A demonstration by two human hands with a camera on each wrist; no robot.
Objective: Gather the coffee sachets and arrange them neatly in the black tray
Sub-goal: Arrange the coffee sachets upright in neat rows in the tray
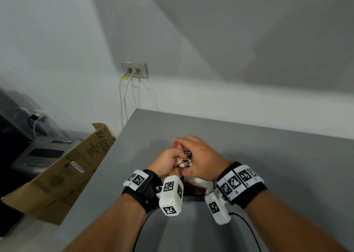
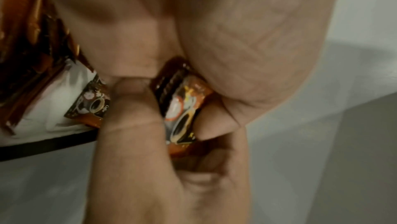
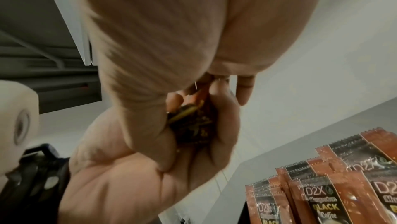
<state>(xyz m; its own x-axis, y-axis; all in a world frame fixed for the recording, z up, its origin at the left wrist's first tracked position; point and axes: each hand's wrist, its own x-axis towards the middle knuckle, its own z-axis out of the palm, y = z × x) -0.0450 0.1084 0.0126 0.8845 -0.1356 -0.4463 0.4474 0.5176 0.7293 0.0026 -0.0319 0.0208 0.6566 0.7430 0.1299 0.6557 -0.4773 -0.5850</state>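
Both hands meet above the grey table (image 1: pixel 277 155) and together grip a small bundle of brown-and-black coffee sachets (image 1: pixel 185 156). My left hand (image 1: pixel 173 159) curls round the bundle's lower end, and my right hand (image 1: pixel 191 150) wraps over its top. The left wrist view shows the held sachets (image 2: pixel 182 107) pinched between fingers. Just below the wrists lies the black tray (image 2: pixel 43 147), mostly hidden in the head view. Several more sachets (image 3: pixel 333 190) lie in it in overlapping rows, and they also show between the wrists in the head view (image 1: pixel 193 189).
An open cardboard box (image 1: pixel 63 167) leans against the table's left edge, with a grey machine (image 1: pixel 44 154) behind it. A wall socket (image 1: pixel 134 70) with hanging cables sits above the table's far left corner. A white wall runs along the table's far edge.
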